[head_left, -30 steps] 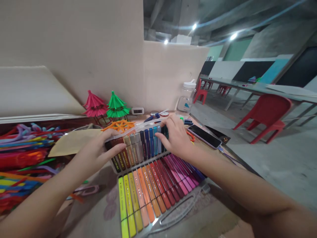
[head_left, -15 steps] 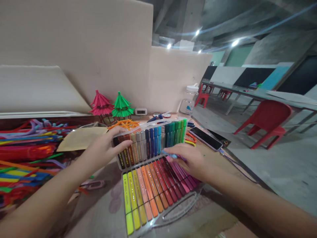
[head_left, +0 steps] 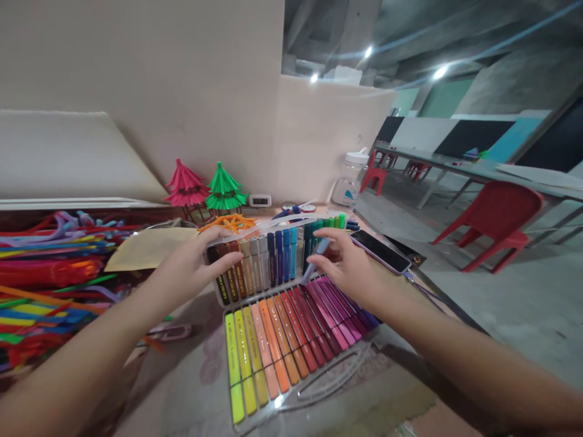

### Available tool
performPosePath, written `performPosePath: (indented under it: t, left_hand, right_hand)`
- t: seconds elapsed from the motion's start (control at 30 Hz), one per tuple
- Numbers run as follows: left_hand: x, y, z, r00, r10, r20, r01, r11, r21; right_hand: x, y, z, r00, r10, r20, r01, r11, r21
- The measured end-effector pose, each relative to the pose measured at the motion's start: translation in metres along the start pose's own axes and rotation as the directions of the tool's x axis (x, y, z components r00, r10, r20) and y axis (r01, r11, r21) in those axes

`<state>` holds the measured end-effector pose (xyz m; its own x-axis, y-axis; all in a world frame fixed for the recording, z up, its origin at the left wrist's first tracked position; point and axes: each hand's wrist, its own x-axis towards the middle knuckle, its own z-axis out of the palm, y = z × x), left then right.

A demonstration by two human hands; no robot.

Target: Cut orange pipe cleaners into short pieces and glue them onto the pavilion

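Note:
An opened clear plastic marker case (head_left: 332, 379) lies on the table, its far half tilted up. Yellow, orange, red, pink and purple markers (head_left: 282, 340) fill the near half; brown, grey, blue and green ones stand in the raised half. My left hand (head_left: 207, 261) grips that raised half at its left end, thumb over the brown markers. Between the thumb and fingers of my right hand (head_left: 344, 261) is a light blue marker (head_left: 317, 258), held tilted in front of the raised half, its lower end by the gap beside the blue markers.
To the left lie bundles of coloured pipe cleaners (head_left: 54, 267). Pink (head_left: 184, 185) and green (head_left: 223, 188) umbrella-shaped crafts stand at the back by a small digital clock (head_left: 260, 200). A clear bottle (head_left: 350, 182) and a phone (head_left: 380, 250) are on the right, beyond them a red chair (head_left: 496, 218).
My right hand has lifted slightly and turned the light blue marker from nearly flat to more upright. My left hand has kept its grip on the case.

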<state>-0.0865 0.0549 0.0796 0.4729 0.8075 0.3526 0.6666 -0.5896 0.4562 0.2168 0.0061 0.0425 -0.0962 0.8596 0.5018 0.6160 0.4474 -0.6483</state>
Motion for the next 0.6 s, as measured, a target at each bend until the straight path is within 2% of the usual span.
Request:
performPosePath:
  t: [0.1, 0.2, 0.27, 0.4, 0.5, 0.6]
  left_hand:
    - [0.000, 0.001, 0.000, 1.000, -0.004, -0.003, 0.004, 1.000, 0.004]
    - [0.000, 0.002, 0.000, 1.000, -0.013, -0.006, 0.013, 1.000, -0.003]
    - [0.000, 0.001, 0.000, 1.000, -0.007, -0.014, 0.007, 1.000, 0.000]
    - [0.001, -0.002, 0.002, 0.999, 0.009, -0.039, -0.009, 1.000, 0.011]
    - [0.001, -0.003, 0.002, 0.999, 0.018, -0.043, -0.017, 1.000, 0.025]
    - [0.000, -0.004, 0.002, 0.999, 0.008, -0.040, -0.007, 0.999, 0.035]
  right_hand:
    - [0.019, 0.001, 0.002, 0.999, -0.046, 0.004, 0.046, 0.997, -0.065]
    - [0.028, 0.003, 0.001, 0.985, -0.171, 0.003, 0.166, 0.952, -0.256]
    - [0.030, 0.004, 0.000, 0.978, -0.211, -0.004, 0.197, 0.918, -0.344]
    - [0.030, 0.005, -0.002, 0.961, -0.275, 0.016, 0.266, 0.911, -0.314]
    - [0.028, 0.001, -0.002, 0.912, -0.410, 0.032, 0.403, 0.878, -0.257]
    - [0.027, -0.003, -0.001, 0.881, -0.472, 0.027, 0.464, 0.853, -0.241]
